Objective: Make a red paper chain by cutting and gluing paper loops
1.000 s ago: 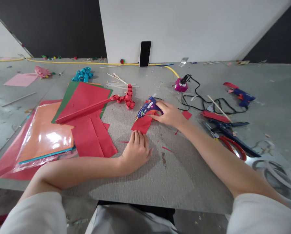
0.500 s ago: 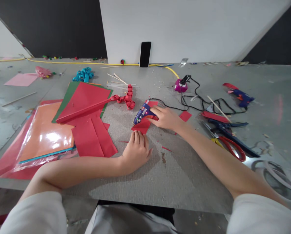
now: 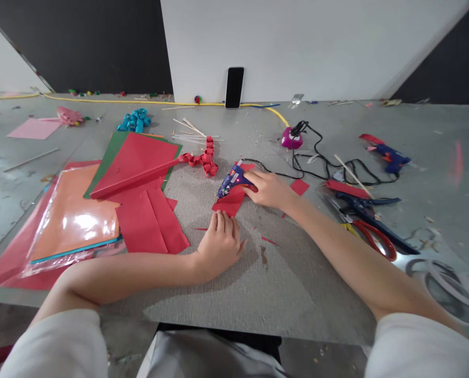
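My left hand (image 3: 221, 241), unclosed, lays its fingertips at the near edge of the red paper (image 3: 231, 207), which lies on the table (image 3: 258, 299) before me; it looks light, limp, easily creased, best pinned by its edges; my right hand (image 3: 272, 191) grips the glue gun (image 3: 230, 181), likely stiff, hot-nozzled; red sheets (image 3: 150, 226) lie leftward; the cord (image 3: 274, 172) could snag; scissors (image 3: 359, 226) lie farthest right, well apart.
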Tool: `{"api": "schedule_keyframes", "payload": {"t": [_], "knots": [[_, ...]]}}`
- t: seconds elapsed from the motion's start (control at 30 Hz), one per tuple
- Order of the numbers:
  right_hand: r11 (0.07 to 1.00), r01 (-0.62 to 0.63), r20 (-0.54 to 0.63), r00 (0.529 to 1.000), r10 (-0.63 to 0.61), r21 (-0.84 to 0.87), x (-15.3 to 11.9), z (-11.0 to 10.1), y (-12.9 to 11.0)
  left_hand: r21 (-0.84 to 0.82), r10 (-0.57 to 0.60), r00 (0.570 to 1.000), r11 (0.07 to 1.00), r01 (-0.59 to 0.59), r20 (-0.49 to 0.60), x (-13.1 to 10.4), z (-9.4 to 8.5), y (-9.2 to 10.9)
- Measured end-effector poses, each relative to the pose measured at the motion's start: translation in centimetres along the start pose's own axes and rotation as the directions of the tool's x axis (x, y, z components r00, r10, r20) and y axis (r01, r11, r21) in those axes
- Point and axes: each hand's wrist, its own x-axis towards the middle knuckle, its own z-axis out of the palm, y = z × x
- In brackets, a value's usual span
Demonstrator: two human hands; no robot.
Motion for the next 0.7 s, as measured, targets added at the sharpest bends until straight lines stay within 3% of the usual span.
{"api": "schedule_keyframes", "payload": {"t": [0.2,0.7], "knots": [[0.999,-0.030,-0.006,1.000,0.030,-0.009,0.0,-0.2,0.4,-0.010,0.002,1.000,1.000,-0.002,0.009,0.0,-0.2,-0.1],[0.999,-0.028,-0.150,0.988,0.034,0.039,0.0,0.4,2.4,0.019,0.021,0.999,1.000,-0.020,-0.032,0.1,-0.2,-0.2]]}}
